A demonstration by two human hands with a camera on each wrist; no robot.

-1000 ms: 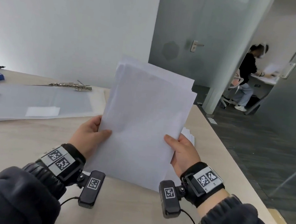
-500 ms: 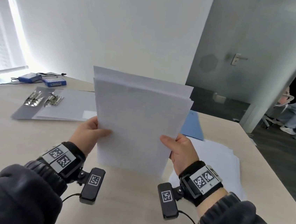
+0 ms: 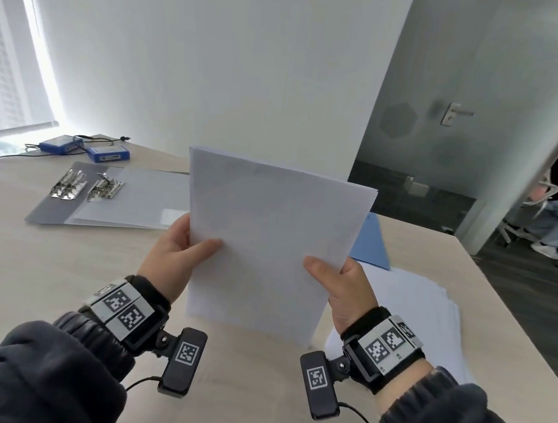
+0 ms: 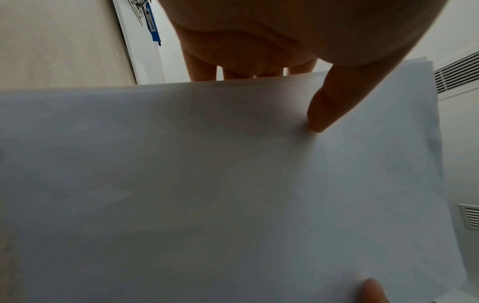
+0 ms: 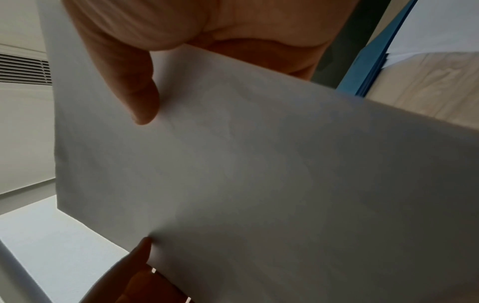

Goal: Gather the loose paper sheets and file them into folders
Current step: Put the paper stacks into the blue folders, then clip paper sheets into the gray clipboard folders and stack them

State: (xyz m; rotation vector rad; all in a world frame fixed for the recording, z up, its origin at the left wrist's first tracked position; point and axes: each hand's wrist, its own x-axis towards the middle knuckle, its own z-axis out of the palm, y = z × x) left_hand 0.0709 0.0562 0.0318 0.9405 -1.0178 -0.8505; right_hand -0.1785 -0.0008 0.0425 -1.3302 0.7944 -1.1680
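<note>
Left wrist view shows the left thumb (image 4: 321,114) pressing flat on the front of the paper stack (image 4: 233,184), while the other fingers (image 4: 202,69) go behind it, so the left hand (image 3: 176,255) pinches the stack at its left edge. From the right wrist view, the right thumb (image 5: 140,98) does the same on the opposite side, and the right hand (image 3: 342,287) pinches the right edge. The stack stands upright between both hands, with its lower edge at or just above the table (image 3: 40,272); I cannot tell if it touches.

I think the person is squaring the sheets before filing. The grip is only at the lower sides, so the tall top part is free. If the pinch becomes loose, inner sheets may slide down or fan out, and the top edge, which already looks slightly uneven, could get worse. A hard tap on the table could bend the bottom corners.

Behind on the left lies an open grey folder (image 3: 50,211) with metal clips (image 3: 87,184), and a blue folder (image 3: 370,245) lies at the right. More loose sheets (image 3: 425,316) lie near the right wrist; the sleeve could push them toward the table edge.
</note>
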